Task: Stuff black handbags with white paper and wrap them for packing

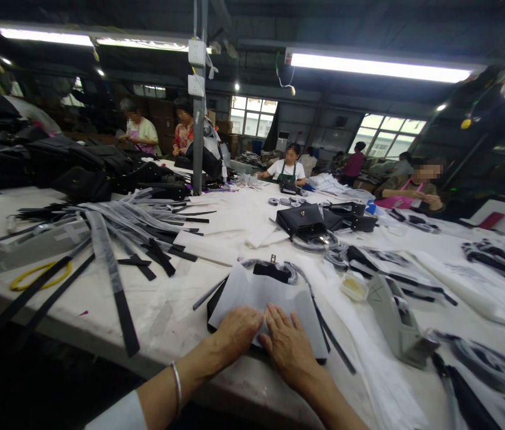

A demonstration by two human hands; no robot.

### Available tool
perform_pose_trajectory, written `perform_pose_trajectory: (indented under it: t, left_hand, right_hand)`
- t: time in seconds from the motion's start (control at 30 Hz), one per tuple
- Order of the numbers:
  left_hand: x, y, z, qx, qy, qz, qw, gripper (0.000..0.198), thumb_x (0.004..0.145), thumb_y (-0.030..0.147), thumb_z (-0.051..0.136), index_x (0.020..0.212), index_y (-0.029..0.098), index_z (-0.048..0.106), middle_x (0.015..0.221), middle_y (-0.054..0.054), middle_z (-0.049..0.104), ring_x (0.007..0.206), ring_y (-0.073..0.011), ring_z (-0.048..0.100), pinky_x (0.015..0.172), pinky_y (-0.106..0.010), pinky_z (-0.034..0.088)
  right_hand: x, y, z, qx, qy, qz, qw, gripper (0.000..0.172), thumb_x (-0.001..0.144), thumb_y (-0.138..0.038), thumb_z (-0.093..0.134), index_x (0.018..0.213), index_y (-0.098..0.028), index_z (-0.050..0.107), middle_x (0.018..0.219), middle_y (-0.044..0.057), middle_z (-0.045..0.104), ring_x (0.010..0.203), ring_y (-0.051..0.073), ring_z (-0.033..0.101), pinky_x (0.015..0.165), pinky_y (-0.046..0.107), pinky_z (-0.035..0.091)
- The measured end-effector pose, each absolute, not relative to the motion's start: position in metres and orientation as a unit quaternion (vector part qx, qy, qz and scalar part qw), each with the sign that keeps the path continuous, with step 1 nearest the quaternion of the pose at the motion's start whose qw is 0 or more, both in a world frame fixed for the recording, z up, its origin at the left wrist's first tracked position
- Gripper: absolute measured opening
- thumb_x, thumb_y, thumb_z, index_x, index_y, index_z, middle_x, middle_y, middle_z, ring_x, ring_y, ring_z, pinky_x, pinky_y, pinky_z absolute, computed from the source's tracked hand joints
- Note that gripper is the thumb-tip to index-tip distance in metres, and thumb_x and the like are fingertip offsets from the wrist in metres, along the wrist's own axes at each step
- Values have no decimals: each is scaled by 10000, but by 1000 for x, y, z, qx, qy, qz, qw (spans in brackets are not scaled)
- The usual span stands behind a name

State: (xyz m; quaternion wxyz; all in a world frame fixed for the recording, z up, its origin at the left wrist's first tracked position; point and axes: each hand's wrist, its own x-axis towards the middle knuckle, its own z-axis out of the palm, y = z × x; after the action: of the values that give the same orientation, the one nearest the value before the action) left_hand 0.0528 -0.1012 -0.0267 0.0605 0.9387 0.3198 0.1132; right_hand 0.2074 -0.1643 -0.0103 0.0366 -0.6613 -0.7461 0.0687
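Observation:
A black bag lies flat on the white table (234, 239) in front of me, mostly covered by a sheet of white paper (265, 292). Only its dark edges and a small metal clasp (272, 260) at the far side show. My left hand (236, 331) rests on the near edge of the paper with its fingers curled down on it. My right hand (288, 343) lies beside it, fingers stretched flat on the paper. The two hands touch at the paper's near edge. A silver bangle (176, 385) sits on my left wrist.
Black straps (118, 286) and plastic-wrapped strips fan out at left, with a yellow loop (39, 275) near the edge. A grey metal tool (400, 325) and a small container (354, 285) lie at right. A black handbag (301, 220) stands mid-table. Several people work at the far side.

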Motion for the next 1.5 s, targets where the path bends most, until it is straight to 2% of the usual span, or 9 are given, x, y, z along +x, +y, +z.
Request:
perform_pose_trajectory:
  t: [0.27,0.4,0.5,0.6,0.73,0.87,1.1,1.23,1.5]
  left_hand:
    - [57,-109,-30,933,339,114,42,239,916,32,465,1068,127,624,1003,-113,692,972,-244,671,933,-398,515]
    - [58,-110,-30,936,331,115,41,214,920,45,466,1022,135,631,981,-102,675,976,-242,653,930,-387,504]
    - [58,-109,-29,939,321,114,40,204,923,44,459,992,131,630,965,-106,663,961,-247,642,913,-388,502]
    - [57,-108,-31,942,312,119,40,207,927,40,463,1021,133,622,983,-103,656,965,-244,631,915,-389,495]
    - [55,-107,-38,934,325,139,53,218,940,32,458,1044,146,612,1009,-81,657,987,-228,624,930,-376,487]
    - [51,-107,-41,922,346,157,76,191,938,39,459,920,154,611,938,-57,656,914,-210,627,873,-347,507]
    - [50,-107,-14,921,317,169,147,357,878,14,437,1150,213,554,1113,-41,629,1024,-177,613,922,-287,486]
    - [55,-100,-5,908,357,144,165,418,859,31,428,1250,160,502,1226,-107,611,1113,-215,609,959,-322,490]
    - [52,-102,-17,909,370,129,143,556,856,102,529,1397,149,410,1266,-123,615,1142,-268,606,992,-404,489]
  right_hand:
    - [210,-168,-24,-659,-749,52,55,494,978,-364,478,1442,-194,490,1541,121,389,1440,319,341,1181,602,207]
    - [222,-165,-15,-652,-745,97,104,425,984,-355,436,1361,-219,578,1487,108,489,1408,294,403,1174,563,243]
    - [225,-154,9,-640,-747,142,106,353,981,-295,404,1091,-223,731,1188,97,720,1171,259,631,1036,416,436]
    - [221,-140,27,-649,-743,134,92,276,930,-266,492,924,-213,763,947,98,769,949,254,707,850,327,503]
    - [217,-131,19,-652,-742,119,100,183,852,-203,598,918,-211,768,945,92,759,960,251,690,852,312,492]
    - [226,-135,-1,-629,-731,167,206,188,837,-181,618,964,-208,753,933,46,723,922,189,666,858,269,485]
    - [234,-134,-8,-583,-753,206,225,170,862,-194,589,877,-239,753,874,17,640,917,186,612,823,275,458]
    - [233,-133,-7,-576,-759,224,205,273,848,-192,596,1048,-293,752,923,15,621,941,188,600,849,284,449]
    - [219,-135,-23,-663,-682,158,265,207,807,-183,587,955,-244,718,863,11,650,860,202,601,789,299,444]
